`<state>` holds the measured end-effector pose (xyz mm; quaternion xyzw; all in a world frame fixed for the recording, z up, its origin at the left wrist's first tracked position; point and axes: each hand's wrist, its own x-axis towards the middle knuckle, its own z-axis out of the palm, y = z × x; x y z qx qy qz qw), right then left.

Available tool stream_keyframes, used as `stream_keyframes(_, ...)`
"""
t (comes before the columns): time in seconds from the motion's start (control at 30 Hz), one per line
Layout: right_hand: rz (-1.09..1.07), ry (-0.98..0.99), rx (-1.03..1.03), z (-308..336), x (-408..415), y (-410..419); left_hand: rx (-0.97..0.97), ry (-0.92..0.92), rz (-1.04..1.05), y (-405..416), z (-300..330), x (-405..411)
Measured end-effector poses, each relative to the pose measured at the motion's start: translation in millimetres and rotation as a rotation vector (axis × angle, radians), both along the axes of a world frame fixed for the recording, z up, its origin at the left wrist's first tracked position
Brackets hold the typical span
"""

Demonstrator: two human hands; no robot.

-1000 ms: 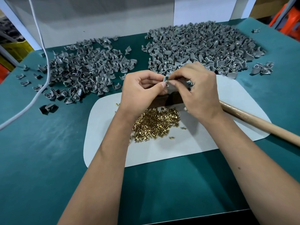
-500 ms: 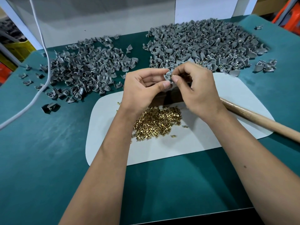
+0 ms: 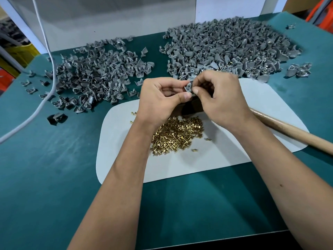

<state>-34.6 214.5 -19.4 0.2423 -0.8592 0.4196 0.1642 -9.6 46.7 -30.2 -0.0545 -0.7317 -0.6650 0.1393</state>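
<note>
A table (image 3: 45, 177) covered in teal matting is shown, with a white sheet (image 3: 198, 163) laid at its middle. Brass pins (image 3: 177, 136) are piled on the sheet. Grey parts are spread beyond it in a left heap (image 3: 100, 76) and a larger right heap (image 3: 225, 46). The table is backed by a white panel (image 3: 108, 20), and a cable (image 3: 45, 56) is trailed across its left side.

One part (image 3: 188, 86) is held above the sheet's far edge, pinched between the fingertips of the left hand (image 3: 160, 101) and the right hand (image 3: 221, 100). Whether a pin is held with it cannot be told. A dark block (image 3: 191, 107) is mostly hidden under the hands. A wooden handle (image 3: 288, 130) is cut off at the right edge, its head covered by the right hand.
</note>
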Motion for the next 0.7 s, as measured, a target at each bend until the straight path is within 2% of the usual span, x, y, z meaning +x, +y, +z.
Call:
stream_keyframes(0.17,-0.021,-0.002,0.027,0,1,-3,-0.087,0.009,0.012,0,1,0)
stream_keyframes(0.33,0.040,-0.095,-0.041,9,1,9,-0.227,0.071,0.073,5,0,0)
stream_keyframes(0.43,-0.066,-0.071,-0.013,15,-5,31,-0.406,0.088,0.154,7,-3,0)
stream_keyframes(0.5,-0.181,-0.096,0.128,16,-12,51,-0.493,0.080,0.187,7,-5,-3)
stream_keyframes(0.6,-0.240,-0.281,0.474,15,-17,72,-0.477,0.030,0.208,3,-6,-7)
stream_keyframes(0.7,-0.238,-0.352,0.614,9,-15,75,-0.431,-0.019,0.194,1,-7,-7)
